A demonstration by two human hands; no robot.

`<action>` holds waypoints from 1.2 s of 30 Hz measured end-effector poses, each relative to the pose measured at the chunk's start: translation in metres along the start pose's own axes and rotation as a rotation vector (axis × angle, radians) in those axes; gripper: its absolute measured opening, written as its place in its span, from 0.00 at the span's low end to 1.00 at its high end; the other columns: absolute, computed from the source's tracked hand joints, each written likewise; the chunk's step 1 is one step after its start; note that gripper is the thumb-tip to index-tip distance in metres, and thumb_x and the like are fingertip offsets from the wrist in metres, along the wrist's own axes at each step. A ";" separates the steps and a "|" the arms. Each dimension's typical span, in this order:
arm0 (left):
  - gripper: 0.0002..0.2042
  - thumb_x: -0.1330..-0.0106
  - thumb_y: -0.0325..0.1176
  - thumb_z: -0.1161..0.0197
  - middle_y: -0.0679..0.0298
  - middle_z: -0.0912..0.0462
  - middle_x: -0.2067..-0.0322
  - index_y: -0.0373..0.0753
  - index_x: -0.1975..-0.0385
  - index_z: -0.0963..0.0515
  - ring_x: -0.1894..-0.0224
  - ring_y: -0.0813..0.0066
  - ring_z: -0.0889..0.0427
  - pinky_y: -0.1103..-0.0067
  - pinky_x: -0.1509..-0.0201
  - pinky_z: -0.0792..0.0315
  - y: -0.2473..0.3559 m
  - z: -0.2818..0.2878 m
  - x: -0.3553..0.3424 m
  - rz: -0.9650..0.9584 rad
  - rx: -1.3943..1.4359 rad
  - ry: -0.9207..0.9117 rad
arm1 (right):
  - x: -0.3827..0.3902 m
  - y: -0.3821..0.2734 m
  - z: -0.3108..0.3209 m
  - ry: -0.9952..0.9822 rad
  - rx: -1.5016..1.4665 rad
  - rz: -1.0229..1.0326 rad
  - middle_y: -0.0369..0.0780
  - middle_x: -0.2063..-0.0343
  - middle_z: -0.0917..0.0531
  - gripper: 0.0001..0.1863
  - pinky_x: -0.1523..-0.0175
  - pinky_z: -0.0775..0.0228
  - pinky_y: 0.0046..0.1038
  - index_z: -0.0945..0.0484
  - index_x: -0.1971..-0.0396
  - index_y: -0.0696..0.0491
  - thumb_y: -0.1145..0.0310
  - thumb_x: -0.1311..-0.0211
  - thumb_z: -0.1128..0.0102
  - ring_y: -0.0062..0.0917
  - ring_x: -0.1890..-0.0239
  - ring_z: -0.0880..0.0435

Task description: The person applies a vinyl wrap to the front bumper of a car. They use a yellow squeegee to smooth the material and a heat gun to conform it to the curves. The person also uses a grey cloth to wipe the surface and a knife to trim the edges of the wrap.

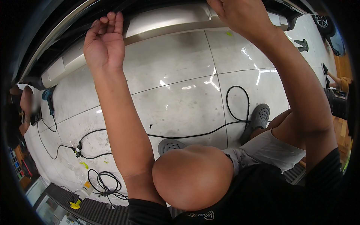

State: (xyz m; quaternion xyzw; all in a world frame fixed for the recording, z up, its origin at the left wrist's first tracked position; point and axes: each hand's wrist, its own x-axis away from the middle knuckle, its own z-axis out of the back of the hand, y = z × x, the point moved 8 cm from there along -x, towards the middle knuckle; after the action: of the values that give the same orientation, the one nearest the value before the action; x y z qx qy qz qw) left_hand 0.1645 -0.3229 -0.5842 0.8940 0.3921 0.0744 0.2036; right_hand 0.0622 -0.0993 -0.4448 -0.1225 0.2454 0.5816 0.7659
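Note:
A silver side sill (pixel 165 22) of a car runs across the top, with a dark gap and trim strip (pixel 52 41) above its left part. My left hand (pixel 105 45) is raised to it, palm toward me. Its fingers are stretched up and slightly bent, with the tips at the dark edge above the sill, and no object shows in the palm. At the upper right, my right hand (pixel 242 15) is bent over the sill. Its fingertips are hidden or cut off by the top of the picture, so what they touch cannot be seen.
A black cable (pixel 198 135) crosses the tiled floor, looping near my grey clog (pixel 258 116). A coiled cable (pixel 107 183) and a bottle with a yellow head (pixel 80 195) lie lower left. A blue power tool (pixel 48 99) stands farther left, near another person (pixel 26 105).

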 end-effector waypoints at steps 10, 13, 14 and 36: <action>0.03 0.35 0.21 0.50 0.53 0.25 0.69 0.29 0.68 0.31 0.59 0.58 0.23 0.59 0.37 0.30 0.002 0.009 -0.001 0.022 -0.023 0.022 | 0.014 0.018 0.005 0.090 0.024 0.075 0.47 0.71 0.18 0.11 0.65 0.24 0.36 0.19 0.61 0.60 0.71 0.41 0.43 0.40 0.69 0.18; 0.02 0.36 0.21 0.49 0.52 0.25 0.68 0.29 0.68 0.30 0.59 0.58 0.23 0.59 0.36 0.31 0.003 0.010 0.000 0.023 -0.037 0.018 | 0.019 0.024 0.006 0.097 0.036 0.086 0.47 0.70 0.18 0.11 0.64 0.24 0.36 0.19 0.60 0.60 0.71 0.41 0.43 0.40 0.69 0.18; 0.02 0.36 0.21 0.49 0.52 0.25 0.68 0.29 0.69 0.30 0.60 0.58 0.24 0.58 0.36 0.31 0.003 0.011 0.000 0.024 -0.037 0.019 | 0.021 0.026 0.007 0.095 0.046 0.092 0.47 0.70 0.18 0.12 0.64 0.23 0.36 0.20 0.60 0.60 0.71 0.41 0.43 0.40 0.69 0.18; 0.04 0.38 0.24 0.44 0.52 0.19 0.59 0.35 0.67 0.23 0.44 0.50 0.25 0.56 0.32 0.37 -0.098 -0.065 0.019 0.217 0.005 -0.114 | 0.032 0.048 0.015 0.075 -0.046 0.000 0.45 0.75 0.21 0.09 0.68 0.24 0.36 0.20 0.65 0.59 0.71 0.43 0.44 0.39 0.73 0.18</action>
State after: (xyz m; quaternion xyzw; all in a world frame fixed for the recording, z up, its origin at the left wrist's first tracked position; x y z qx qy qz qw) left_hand 0.0933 -0.2293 -0.5674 0.9345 0.2810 0.0440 0.2139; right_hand 0.0260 -0.0517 -0.4442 -0.1618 0.2603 0.5822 0.7530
